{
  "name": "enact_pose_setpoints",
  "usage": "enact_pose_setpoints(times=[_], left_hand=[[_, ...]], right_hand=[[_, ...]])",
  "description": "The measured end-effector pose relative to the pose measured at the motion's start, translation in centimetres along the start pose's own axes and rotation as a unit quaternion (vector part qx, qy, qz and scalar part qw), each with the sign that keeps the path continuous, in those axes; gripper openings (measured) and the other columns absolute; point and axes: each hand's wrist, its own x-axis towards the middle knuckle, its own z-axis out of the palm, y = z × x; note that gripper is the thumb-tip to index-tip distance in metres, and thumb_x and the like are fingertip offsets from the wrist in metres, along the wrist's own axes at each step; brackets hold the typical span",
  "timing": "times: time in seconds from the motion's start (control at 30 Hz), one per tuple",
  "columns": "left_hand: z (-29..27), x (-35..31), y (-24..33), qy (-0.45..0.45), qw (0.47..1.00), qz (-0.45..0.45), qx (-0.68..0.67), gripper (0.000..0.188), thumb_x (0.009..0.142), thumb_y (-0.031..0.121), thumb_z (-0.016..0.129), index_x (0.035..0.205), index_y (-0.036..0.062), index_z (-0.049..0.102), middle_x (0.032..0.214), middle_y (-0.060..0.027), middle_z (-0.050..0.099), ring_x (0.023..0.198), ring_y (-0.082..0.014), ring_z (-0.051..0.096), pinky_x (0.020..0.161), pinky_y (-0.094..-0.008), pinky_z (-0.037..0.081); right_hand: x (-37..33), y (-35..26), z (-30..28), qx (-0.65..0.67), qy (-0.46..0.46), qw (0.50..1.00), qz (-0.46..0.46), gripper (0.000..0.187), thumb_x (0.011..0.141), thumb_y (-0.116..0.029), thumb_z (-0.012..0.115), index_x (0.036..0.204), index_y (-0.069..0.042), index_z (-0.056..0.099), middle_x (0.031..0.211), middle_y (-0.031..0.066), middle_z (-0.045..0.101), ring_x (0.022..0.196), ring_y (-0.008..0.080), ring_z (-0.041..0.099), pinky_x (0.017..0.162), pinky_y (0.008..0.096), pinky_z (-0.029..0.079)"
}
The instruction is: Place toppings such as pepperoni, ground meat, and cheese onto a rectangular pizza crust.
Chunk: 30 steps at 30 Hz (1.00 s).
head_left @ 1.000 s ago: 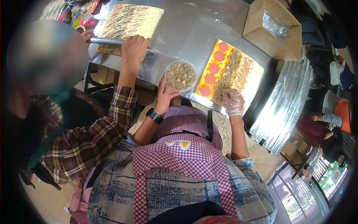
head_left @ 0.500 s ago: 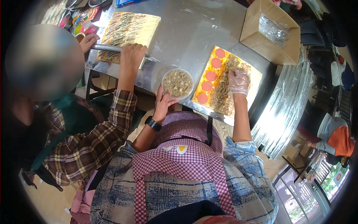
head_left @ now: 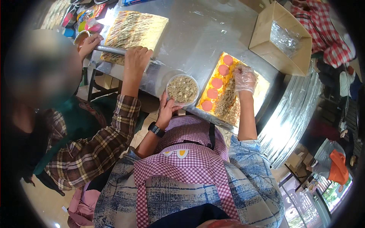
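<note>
A clear round tub (head_left: 182, 89) of crumbly greyish-brown filling sits at the near table edge. My left hand (head_left: 167, 109) grips its near side, fingers curled against the wall. To the right lies a rectangular flat bread (head_left: 262, 84) on a thin sheet. Along its left side runs a row of round pink sausage slices (head_left: 217, 83) on orange sauce. Beside them is a strip of the crumbly filling (head_left: 227, 97). My right hand (head_left: 245, 79), in a clear plastic glove, is closed over that strip's far end. Its fingers hide whatever they hold.
An open cardboard box (head_left: 262, 40) with clear plastic inside stands at the far right of the metal table (head_left: 190, 34). On my left, a co-worker's hands (head_left: 137, 59) hold a metal bar (head_left: 110, 49) beside another topped bread (head_left: 133, 32). Crinkled silver sheeting (head_left: 291, 117) hangs right of the table.
My right hand has shifted slightly toward the far end of the filling strip. My left hand keeps its grip on the tub. The whole view has turned a little.
</note>
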Motion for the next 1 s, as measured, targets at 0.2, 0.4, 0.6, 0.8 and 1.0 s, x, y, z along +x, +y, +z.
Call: enact_pose_setpoints(times=[0.2, 0.4, 0.6, 0.8, 1.0], left_hand=[[0.2, 0.0, 0.4, -0.016, 0.999, -0.010, -0.032, 0.048, 0.090, 0.008, 0.036, 0.136, 0.0108, 0.022, 0.130, -0.0093, 0.034, 0.102, -0.0224, 0.054, 0.075, -0.0297, 0.053], [0.8, -0.5, 2.2, 0.004, 0.999, -0.029, -0.036, 0.048, 0.090, 0.009, 0.038, 0.135, 0.0114, 0.024, 0.128, -0.0096, 0.036, 0.102, -0.0230, 0.053, 0.075, -0.0306, 0.054], [-0.4, 0.3, 0.1, -0.026, 0.997, -0.022, -0.072, 0.049, 0.090, 0.009, 0.039, 0.136, 0.0131, 0.022, 0.124, -0.0099, 0.041, 0.099, -0.0237, 0.056, 0.073, -0.0321, 0.054], [-0.5, -1.0, -0.1, 0.101, 0.978, 0.081, 0.163, 0.053, 0.086, 0.011, 0.050, 0.132, 0.0088, 0.025, 0.123, -0.0154, 0.036, 0.093, -0.0204, 0.053, 0.070, -0.0298, 0.050], [2.5, -8.7, 5.9, -0.042, 0.837, 0.430, 0.336, 0.052, 0.068, 0.012, 0.069, 0.111, 0.0036, 0.041, 0.104, -0.0160, 0.043, 0.090, -0.0261, 0.045, 0.069, -0.0315, 0.043]], right_hand=[[0.2, 0.7, -1.0, 0.036, 0.063, 0.997, -0.001, 0.020, 0.075, -0.022, 0.059, 0.090, -0.011, 0.066, 0.090, 0.0107, 0.063, 0.083, 0.0249, 0.060, 0.076, 0.0340, 0.047], [-6.1, -7.7, -1.7, 0.469, -0.053, 0.870, -0.144, 0.017, 0.073, -0.004, 0.060, 0.089, -0.006, 0.066, 0.084, 0.0059, 0.065, 0.076, 0.0151, 0.060, 0.071, 0.0267, 0.048], [-9.0, -11.5, 1.8, 0.469, -0.203, 0.859, -0.028, 0.020, 0.081, 0.004, 0.049, 0.096, 0.000, 0.063, 0.092, 0.0069, 0.064, 0.084, 0.0123, 0.060, 0.071, 0.0249, 0.049], [-10.5, -11.4, 1.0, 0.662, -0.160, 0.731, 0.041, 0.021, 0.085, -0.005, 0.051, 0.103, -0.002, 0.058, 0.093, 0.0069, 0.059, 0.082, 0.0160, 0.057, 0.073, 0.0265, 0.047], [-10.7, -13.6, 3.2, 0.680, -0.088, 0.715, 0.135, 0.020, 0.088, -0.007, 0.049, 0.108, -0.005, 0.051, 0.085, 0.0023, 0.052, 0.069, 0.0084, 0.050, 0.060, 0.0204, 0.045]])
